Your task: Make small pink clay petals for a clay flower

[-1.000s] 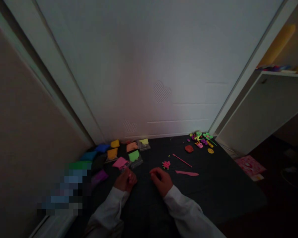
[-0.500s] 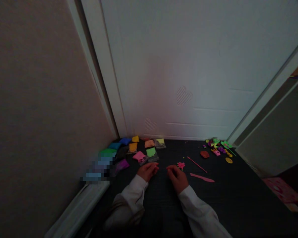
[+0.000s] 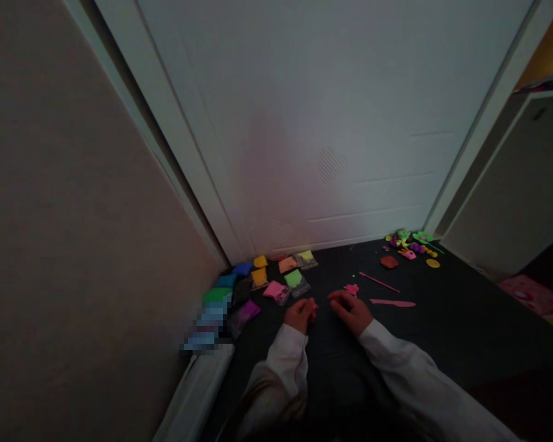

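My left hand (image 3: 300, 315) is closed above the dark tabletop, its fingertips pinched together; whatever lies in them is too small and dim to make out. A short gap away, my right hand (image 3: 352, 313) has its thumb and fingers curled towards each other, and I cannot make out anything in them. Just behind the right hand sits a small pink flower-like clay piece (image 3: 351, 289), partly hidden by it. To its right lie a thin pink modelling stick (image 3: 378, 282) and a pink plastic knife (image 3: 392, 302). Nearest the left hand are bags of pink clay (image 3: 275, 290) and green clay (image 3: 294, 279).
More clay packets, such as an orange one (image 3: 258, 277) and a purple one (image 3: 247, 311), line the left side. A red clay disc (image 3: 389, 262), a yellow disc (image 3: 433, 263) and small colourful clay figures (image 3: 410, 244) are at the back right. A white panel (image 3: 276, 123) borders the table's back.
The camera view has shifted, so everything sits at other places in the picture. Both hands stay close together with curled fingers; the left has turned slightly. The clay pieces and tools have not moved.
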Tool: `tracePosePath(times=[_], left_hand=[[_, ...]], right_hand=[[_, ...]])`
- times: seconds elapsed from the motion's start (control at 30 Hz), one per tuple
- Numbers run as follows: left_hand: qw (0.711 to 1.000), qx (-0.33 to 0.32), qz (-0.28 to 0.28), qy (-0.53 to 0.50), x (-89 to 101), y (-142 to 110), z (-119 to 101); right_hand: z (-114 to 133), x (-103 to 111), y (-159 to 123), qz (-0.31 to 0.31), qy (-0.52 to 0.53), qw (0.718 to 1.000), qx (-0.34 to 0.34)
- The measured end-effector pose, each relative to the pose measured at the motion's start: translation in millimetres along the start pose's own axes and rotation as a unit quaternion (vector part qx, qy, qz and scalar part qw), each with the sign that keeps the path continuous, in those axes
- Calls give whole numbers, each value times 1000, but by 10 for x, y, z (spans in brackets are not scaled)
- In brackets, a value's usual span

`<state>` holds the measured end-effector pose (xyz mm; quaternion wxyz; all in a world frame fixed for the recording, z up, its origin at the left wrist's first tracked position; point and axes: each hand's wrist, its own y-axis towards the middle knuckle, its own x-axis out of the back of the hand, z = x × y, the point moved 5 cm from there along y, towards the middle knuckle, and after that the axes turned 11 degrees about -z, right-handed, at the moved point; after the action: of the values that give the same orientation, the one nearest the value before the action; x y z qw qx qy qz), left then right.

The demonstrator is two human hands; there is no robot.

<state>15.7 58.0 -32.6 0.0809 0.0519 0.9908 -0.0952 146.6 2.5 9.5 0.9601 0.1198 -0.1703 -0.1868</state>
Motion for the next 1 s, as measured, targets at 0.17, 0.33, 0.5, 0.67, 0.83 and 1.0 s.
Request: tracePosePath(times=[0.17, 0.33, 0.5, 0.67, 0.83, 1.0], left_hand=[[999, 8, 29, 18, -28, -6, -10], [999, 9, 31, 6, -53, -59, -66], [998, 8, 51, -26, -57, -56, -42], [997, 18, 49, -48, -50, -43, -20], [994, 15, 103, -23, -51, -73, -44], [997, -11, 70, 40, -45, -51, -66]], right_hand=[[-4, 19, -2, 2, -7, 1000, 5], [29, -10, -48, 32, -33, 999, 18], [112, -68, -72, 56, -45, 996, 44], [186, -65, -71, 63, -41, 995, 70], [216, -13, -63, 29, -84, 990, 110], [249, -9, -74, 20, -82, 985, 148]])
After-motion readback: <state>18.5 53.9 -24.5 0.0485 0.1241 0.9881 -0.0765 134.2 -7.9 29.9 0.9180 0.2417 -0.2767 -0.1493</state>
